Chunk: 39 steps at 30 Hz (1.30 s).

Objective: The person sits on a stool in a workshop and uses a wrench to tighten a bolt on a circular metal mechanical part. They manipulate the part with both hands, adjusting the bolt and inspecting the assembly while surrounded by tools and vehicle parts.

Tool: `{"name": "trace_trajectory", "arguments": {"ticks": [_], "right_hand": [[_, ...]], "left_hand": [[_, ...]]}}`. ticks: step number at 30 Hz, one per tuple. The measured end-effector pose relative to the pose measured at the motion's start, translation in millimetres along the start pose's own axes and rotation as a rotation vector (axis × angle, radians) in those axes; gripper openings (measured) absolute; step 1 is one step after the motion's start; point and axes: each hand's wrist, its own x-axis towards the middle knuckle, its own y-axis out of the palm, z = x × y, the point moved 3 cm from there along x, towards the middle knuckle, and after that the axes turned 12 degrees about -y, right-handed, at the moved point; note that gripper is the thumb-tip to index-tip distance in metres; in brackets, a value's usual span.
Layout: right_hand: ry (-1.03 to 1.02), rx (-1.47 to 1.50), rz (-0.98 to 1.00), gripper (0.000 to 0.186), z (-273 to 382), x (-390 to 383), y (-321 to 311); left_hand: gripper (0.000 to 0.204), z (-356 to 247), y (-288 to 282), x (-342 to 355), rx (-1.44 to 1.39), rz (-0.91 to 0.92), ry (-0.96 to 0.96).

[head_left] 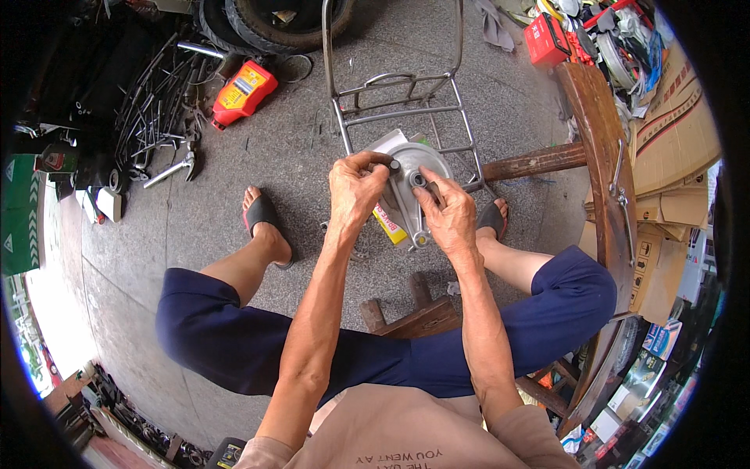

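A round metal plate with a long arm (437, 159) is seen in front of the person, between the two feet and beside the near end of a metal rack (380, 116). Under the plate, a yellow and white box (388, 224) is partly covered; whether the two are touching cannot be told.

By the left hand (361, 185), the plate is reached from its left side. Its fingers are bent inward, and a small dark round piece (394, 166) is pinched at the tips of thumb and forefinger. By the right hand (448, 209), the middle of the plate is reached. Its thumb and forefinger are kept only a little apart, and a small metal ring (418, 180) is gripped between them; whether the ring is loose or fixed to the plate cannot be told.

On the grey floor (312, 133), to the left, a red bottle (246, 90) is laid on its side, and a hammer (173, 168) is placed nearer to the person. Tires (293, 31) are gathered at the far edge. To the right, a wooden bench (598, 148) is seen, with a wrench (623, 199) on its surface. Behind it, cardboard (676, 117) is piled. A low wooden stool (426, 319) is partly hidden below the forearms.
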Motion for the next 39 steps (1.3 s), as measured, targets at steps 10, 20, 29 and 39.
{"name": "trace_trajectory", "arguments": {"ticks": [10,20,29,39], "right_hand": [[-0.011,-0.019,-0.003,0.036,2,1,-1],[0.010,-0.016,0.036,0.037,0,0,0],[-0.045,-0.004,-0.024,0.035,-3,-1,3],[-0.029,-0.008,-0.021,0.035,-1,0,1]], "left_hand": [[0.027,-4,-1,-7,0.261,-0.109,0.113],[0.031,-16,12,-23,0.457,-0.272,0.203],[0.031,-22,15,-22,0.554,-0.325,0.278],[0.024,-23,18,-22,0.703,-0.353,0.452]]}}
